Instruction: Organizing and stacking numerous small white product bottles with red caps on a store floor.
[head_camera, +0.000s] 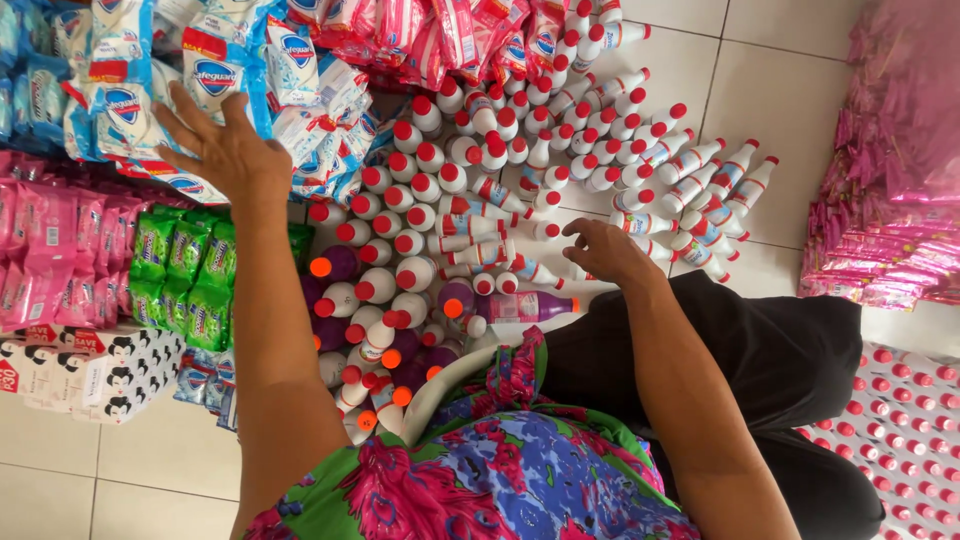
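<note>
Red-capped white bottles (470, 215) under hands (600, 250)

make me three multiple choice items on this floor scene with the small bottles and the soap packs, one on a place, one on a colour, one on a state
1. Where does the left hand reach?
A. over the blue and white soap packs
B. onto the green sachet packs
C. onto the bare floor tiles

2. What colour are the caps of the small white plastic bottles?
A. blue
B. red
C. black

3. How does the purple bottle with an orange cap below the right hand stand?
A. upright
B. lying on its side
C. held in the air

Answers: 1 A, the spread fingers lie over the soap packs. 2 B, every white bottle shows a red cap. 3 B, its side rests on the floor with the cap pointing sideways.
</note>
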